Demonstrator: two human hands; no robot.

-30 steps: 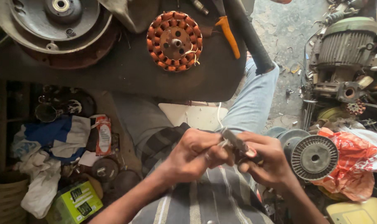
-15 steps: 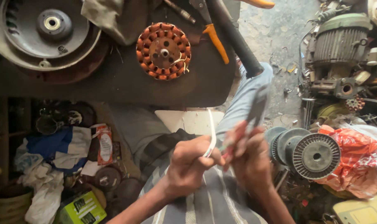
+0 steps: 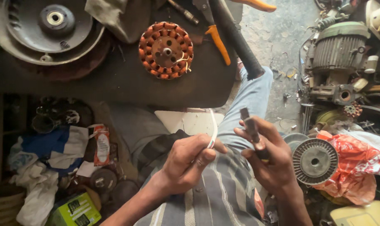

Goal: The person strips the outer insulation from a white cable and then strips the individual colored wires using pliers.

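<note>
My left hand (image 3: 189, 162) pinches a thin white wire (image 3: 213, 127) that curves up from my fingers over my lap. My right hand (image 3: 268, 155) grips a small dark knife-like tool (image 3: 249, 124), blade end pointing up, a little to the right of the wire and apart from it. Both hands hover above my striped shirt and jeans. On the dark workbench (image 3: 114, 83) ahead lies a round stator wound with orange-copper coils (image 3: 166, 50).
A large grey motor cover (image 3: 43, 29) sits at the bench's left. Orange-handled pliers (image 3: 218, 42) and a black handle (image 3: 236, 39) lie on its right. A finned rotor disc (image 3: 315, 161), a red bag (image 3: 357, 167) and a motor (image 3: 338, 46) crowd the right; rags and boxes the left.
My hands have drawn apart. The right hand swung the tool from beside the left hand up and out to the right; the wire now stands free above my left fingers.
</note>
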